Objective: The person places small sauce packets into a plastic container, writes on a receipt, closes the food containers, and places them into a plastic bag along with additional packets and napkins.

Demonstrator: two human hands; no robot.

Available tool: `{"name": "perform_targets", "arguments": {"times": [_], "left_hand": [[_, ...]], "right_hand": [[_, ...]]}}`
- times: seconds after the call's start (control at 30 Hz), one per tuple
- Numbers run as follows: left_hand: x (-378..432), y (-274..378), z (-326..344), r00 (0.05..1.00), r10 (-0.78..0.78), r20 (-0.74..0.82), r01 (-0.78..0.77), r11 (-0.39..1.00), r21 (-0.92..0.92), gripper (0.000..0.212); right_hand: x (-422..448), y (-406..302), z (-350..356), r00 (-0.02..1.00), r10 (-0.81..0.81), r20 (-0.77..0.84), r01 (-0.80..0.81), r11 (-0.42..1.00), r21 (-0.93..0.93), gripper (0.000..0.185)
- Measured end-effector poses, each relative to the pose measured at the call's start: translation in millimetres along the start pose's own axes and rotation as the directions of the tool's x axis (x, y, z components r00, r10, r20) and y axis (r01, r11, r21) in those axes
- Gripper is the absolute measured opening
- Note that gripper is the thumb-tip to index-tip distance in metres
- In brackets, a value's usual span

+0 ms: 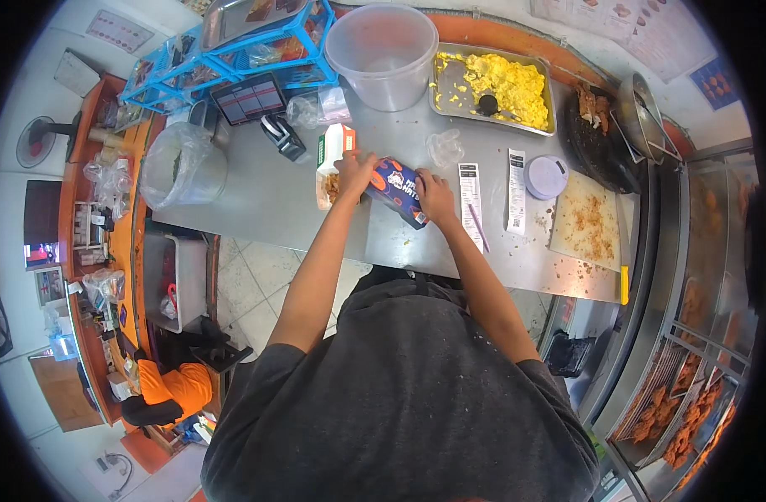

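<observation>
A dark blue printed food carton (396,183) lies tilted on the steel worktable (257,182) in front of me, held between both hands. My left hand (358,174) grips its upper left end, and my right hand (435,196) is closed round its right end. Touching or just behind my left hand stands a white, green and orange carton (336,147) with browned food (331,188) at its near end. Right of my right hand lie a printed paper slip (469,188) with a purple pen (479,228) on it, and a second slip (516,191).
Behind are a clear plastic tub (383,63) and a metal tray (442,106) of yellow scrambled egg. Rightward sit a round lidded container (546,177), a crumb-covered cutting board (587,219) and a dark pan (599,150). A tape dispenser (283,137) stands left. A person in orange (179,392) is far left.
</observation>
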State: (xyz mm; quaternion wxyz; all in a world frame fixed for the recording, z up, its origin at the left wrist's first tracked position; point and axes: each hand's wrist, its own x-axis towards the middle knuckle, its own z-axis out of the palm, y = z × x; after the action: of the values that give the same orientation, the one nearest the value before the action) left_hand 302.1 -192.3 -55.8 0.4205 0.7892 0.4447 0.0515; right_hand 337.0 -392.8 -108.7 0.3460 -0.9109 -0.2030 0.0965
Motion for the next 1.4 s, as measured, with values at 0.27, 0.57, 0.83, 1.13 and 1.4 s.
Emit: {"name": "perform_targets", "arguments": {"times": [0.27,0.57,0.83,1.13,1.4], "left_hand": [[-11.1,7.9,-22.2,0.887,-0.055,0.459,-0.102,0.945,0.31,0.08],[-116.0,-95.8,-9.4,0.961,0.094,0.261,-0.103,0.994,0.021,0.081],[-136.8,-89.8,-8.5,0.926,0.034,0.375,0.134,0.902,-0.411,0.073],[-129.1,-105.3,-18.4,0.909,0.154,0.388,-0.316,0.862,0.396,0.067],[-142.1,-101.0,9.1,0.875,0.239,0.421,-0.314,0.942,0.117,0.068]], "right_hand": [[-2.5,12.0,-5.0,0.995,-0.1,-0.015,0.1,0.994,0.037,0.027],[-56.5,44.4,-42.0,0.871,-0.356,0.339,0.342,0.934,0.103,0.033],[-49.5,33.2,-26.5,0.793,-0.285,0.539,0.108,0.936,0.335,0.036],[-56.4,23.1,-22.5,0.87,-0.281,0.406,0.204,0.954,0.221,0.025],[-123.7,26.9,-22.3,0.994,-0.013,0.113,-0.015,0.97,0.242,0.033]]}}
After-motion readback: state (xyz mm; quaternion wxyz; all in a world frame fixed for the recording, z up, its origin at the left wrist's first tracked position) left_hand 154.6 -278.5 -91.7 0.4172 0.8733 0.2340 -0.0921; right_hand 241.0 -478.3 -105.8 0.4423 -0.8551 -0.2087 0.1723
